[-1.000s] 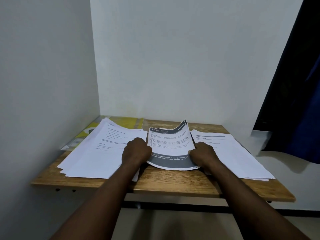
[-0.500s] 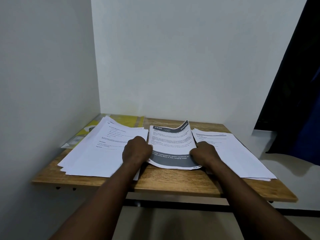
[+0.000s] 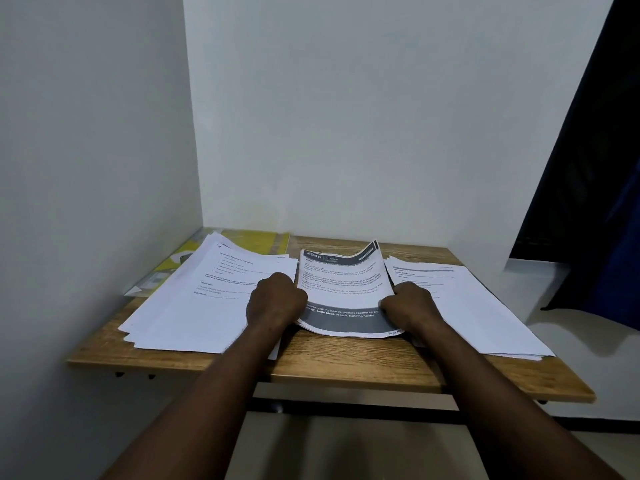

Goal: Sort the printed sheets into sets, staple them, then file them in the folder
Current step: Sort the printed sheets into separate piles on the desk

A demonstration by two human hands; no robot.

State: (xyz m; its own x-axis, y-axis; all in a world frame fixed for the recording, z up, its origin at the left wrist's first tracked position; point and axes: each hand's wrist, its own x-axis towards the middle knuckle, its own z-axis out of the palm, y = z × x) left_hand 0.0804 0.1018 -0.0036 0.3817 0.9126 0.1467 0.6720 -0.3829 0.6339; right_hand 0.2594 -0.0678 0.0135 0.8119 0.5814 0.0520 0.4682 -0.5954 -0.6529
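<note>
A set of printed sheets with grey bands [image 3: 344, 289] lies in the middle of the wooden table [image 3: 346, 362], its far right corner curling up. My left hand [image 3: 275, 299] grips its left edge and my right hand [image 3: 405, 304] grips its right edge, fingers curled round the paper. A fanned pile of white sheets [image 3: 204, 296] lies to the left. Another white pile [image 3: 464, 306] lies to the right. A yellow folder [image 3: 242, 242] sticks out from under the left pile at the back left corner. No stapler is in view.
White walls close the table in at the left and the back. A dark blue curtain [image 3: 609, 202] hangs at the right. Bare wood shows along the table's front edge, with floor below.
Both hands keep their hold on the middle set. The curled far right corner has sunk a little and the sheets lie flatter.
</note>
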